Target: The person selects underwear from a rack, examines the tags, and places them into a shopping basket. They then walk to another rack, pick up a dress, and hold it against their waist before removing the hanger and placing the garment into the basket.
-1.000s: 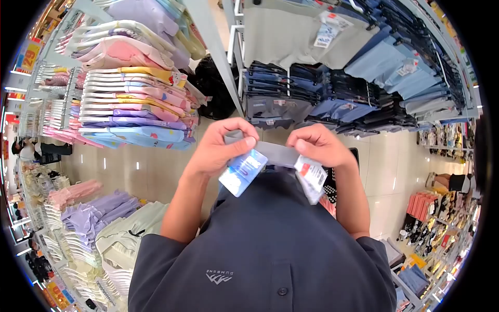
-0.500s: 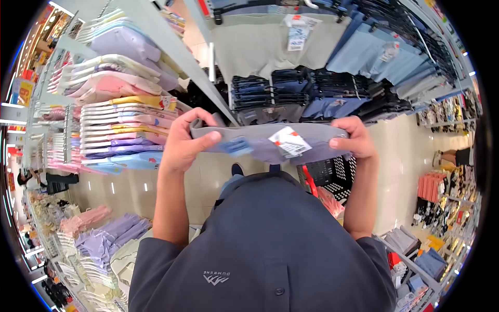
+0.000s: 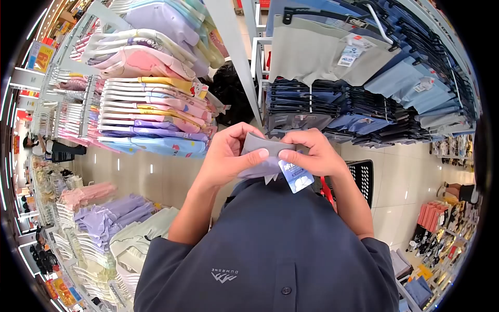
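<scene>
Close in front of my chest, a pair of grey shorts (image 3: 262, 169) is pinched by the waistband between both hands; its lower part is largely hidden. My left hand (image 3: 235, 155) is closed on the left side of the band, thumb on top. Opposite it, my right hand (image 3: 313, 154) is closed on the right side, and the two thumb tips nearly meet. A blue and white card tag (image 3: 296, 177) hangs from the shorts just below my right thumb.
Light grey shorts (image 3: 317, 54) hang on a clip hanger ahead, above racks of dark and blue clothing. Pastel children's tops (image 3: 156, 112) hang at the left. A black shopping basket (image 3: 362, 179) is beside my right forearm. A person (image 3: 460, 192) stands at the far right.
My hands have come together and nearer my body, so the stretched-out waistband is now bunched short between them. The tag has turned to another side. My view has shifted left.
</scene>
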Motion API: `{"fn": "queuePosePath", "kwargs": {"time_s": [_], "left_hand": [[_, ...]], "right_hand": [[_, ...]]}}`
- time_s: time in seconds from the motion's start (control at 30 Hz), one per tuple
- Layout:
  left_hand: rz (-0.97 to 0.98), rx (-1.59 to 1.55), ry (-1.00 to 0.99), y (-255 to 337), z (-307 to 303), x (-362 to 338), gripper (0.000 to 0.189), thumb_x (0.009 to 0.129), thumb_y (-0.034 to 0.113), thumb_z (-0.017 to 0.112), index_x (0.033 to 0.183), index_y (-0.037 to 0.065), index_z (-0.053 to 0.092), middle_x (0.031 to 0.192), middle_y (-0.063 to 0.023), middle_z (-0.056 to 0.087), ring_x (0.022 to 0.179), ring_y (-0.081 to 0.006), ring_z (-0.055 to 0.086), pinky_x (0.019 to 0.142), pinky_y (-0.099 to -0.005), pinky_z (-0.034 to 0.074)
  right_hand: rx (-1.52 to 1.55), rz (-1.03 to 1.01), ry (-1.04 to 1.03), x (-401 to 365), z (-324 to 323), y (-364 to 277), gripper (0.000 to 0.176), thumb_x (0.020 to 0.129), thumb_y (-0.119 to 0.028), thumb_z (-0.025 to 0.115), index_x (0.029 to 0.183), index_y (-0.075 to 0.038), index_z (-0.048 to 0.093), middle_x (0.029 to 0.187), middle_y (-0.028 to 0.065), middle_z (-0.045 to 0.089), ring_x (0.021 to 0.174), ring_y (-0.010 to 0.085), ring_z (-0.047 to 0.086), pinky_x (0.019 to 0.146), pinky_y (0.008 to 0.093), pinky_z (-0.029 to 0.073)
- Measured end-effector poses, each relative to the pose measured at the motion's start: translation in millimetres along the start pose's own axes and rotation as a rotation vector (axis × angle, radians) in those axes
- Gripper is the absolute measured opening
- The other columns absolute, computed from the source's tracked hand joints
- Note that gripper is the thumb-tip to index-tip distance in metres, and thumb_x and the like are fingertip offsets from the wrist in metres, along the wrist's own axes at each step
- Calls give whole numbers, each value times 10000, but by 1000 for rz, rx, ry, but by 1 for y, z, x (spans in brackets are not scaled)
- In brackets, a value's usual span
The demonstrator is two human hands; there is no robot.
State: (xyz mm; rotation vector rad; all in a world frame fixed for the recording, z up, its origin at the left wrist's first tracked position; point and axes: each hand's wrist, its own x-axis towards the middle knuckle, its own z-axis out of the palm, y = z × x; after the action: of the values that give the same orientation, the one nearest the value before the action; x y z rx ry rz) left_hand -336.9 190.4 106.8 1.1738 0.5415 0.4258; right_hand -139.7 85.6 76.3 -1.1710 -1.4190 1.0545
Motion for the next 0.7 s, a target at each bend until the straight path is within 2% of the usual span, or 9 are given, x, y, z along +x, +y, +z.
{"fn": "queuePosePath", "kwargs": {"time_s": [0.03,0.27,0.33,0.4,0.43,0.5,0.63,0.7], "left_hand": [[-18,-79,27,-1,-2,-2,223,790,53,752,947,17,598,900,-21,613,799,-53,557,691,-201,449],[63,-110,116,-15,-10,-3,165,830,41,707,961,-6,618,924,-50,643,801,-76,581,710,-226,480],[93,-123,129,-14,-11,-2,153,851,70,699,965,-16,644,858,-37,656,740,-61,574,678,-211,467],[98,-97,114,-17,-14,0,153,866,85,685,970,-22,649,856,-39,659,737,-61,575,673,-209,467],[107,-70,104,-17,-15,1,159,881,100,671,975,-28,653,855,-41,663,733,-61,576,668,-207,466],[115,-62,108,-15,-12,4,163,891,108,661,977,-30,654,859,-40,664,737,-58,575,663,-205,462],[117,-35,92,-15,-9,7,177,912,120,634,997,-34,651,876,-38,669,751,-51,577,656,-197,454],[105,-20,73,-15,-11,8,181,918,125,626,1008,-31,643,881,-38,670,757,-50,577,669,-194,454]], "right_hand": [[4,2,-7,2,1,-3,189,858,-177,664,821,-2,603,625,66,575,562,125,529,534,273,411],[-115,37,10,10,8,-11,191,879,-179,644,823,1,613,618,65,561,547,139,527,524,276,406],[-104,59,10,9,8,-13,182,890,-164,628,848,13,618,628,64,567,564,134,537,543,275,412],[-194,26,54,7,7,-16,214,914,-210,604,872,-3,635,661,96,581,588,222,557,550,309,429],[-196,27,63,6,7,-20,214,914,-210,604,872,-3,635,661,96,581,588,222,557,550,309,429],[-239,-15,126,4,9,-29,204,931,-194,574,973,-14,658,723,114,610,652,266,583,600,335,452],[-274,-31,181,-2,13,-23,218,934,-177,569,1019,4,656,730,110,606,648,237,563,605,323,443],[-278,23,152,-5,12,-22,206,920,-178,585,1040,-30,663,778,135,634,694,294,604,632,349,466]]}}
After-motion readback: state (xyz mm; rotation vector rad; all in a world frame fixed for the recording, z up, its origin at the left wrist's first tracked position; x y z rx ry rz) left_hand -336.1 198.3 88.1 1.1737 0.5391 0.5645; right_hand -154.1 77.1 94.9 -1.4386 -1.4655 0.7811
